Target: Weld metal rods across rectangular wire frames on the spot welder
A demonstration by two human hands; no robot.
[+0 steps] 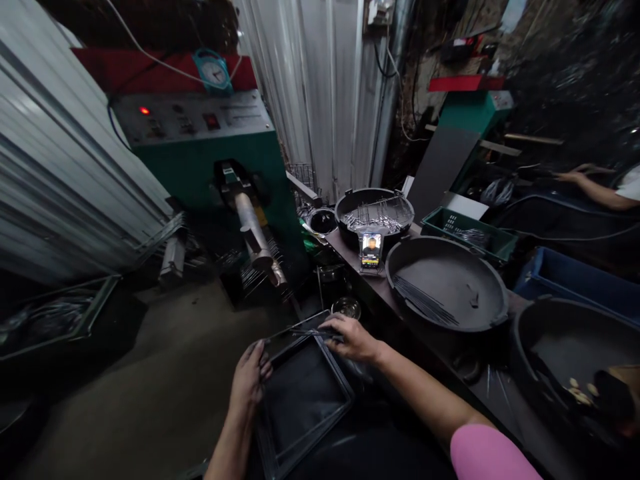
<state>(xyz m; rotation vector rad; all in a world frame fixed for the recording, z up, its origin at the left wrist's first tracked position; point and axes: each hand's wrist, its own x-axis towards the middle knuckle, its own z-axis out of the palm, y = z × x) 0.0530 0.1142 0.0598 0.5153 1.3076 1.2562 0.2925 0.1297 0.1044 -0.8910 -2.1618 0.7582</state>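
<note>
Low in the middle, a dark rectangular frame (334, 373), perhaps several stacked together, lies tilted near my lap. My left hand (251, 375) is closed at its upper left corner, fingers curled on the thin edge. Over the upper right corner, my right hand (354, 339) pinches a few thin dark metal rods (307, 331) that point left across the frame's top. Whether the far ends of these rods touch my left fingers is hard to make out. Ahead stands a green machine (175, 173) with a lit red lamp and a rod-like arm (255, 237) reaching toward me.
Along the bench at right stand a round pan (483, 270) with thin rods, another pan (345, 200) with metal pieces, a phone (371, 251) and a green basket (505, 250). A bin (103, 300) sits left. Another person's arm (595, 190) shows far right.
</note>
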